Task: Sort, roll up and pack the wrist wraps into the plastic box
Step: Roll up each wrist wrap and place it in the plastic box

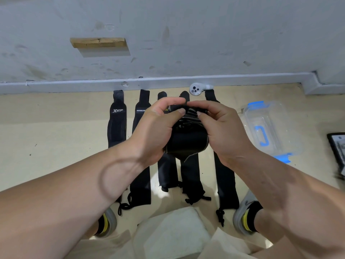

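Left hand (158,128) and right hand (222,128) both curl around a rolled black wrist wrap (186,142), pinching its top, likely to keep the roll tight. Clear plastic box (270,128) waits, right.

both hands (188,126) — rolled wrist wrap (186,141), gripped

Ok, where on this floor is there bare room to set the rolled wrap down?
Bare floor left of the XTEP wrap; a narrower strip between the rightmost wrap and the plastic box. The middle is crowded: flat wraps lie side by side, slim gaps.
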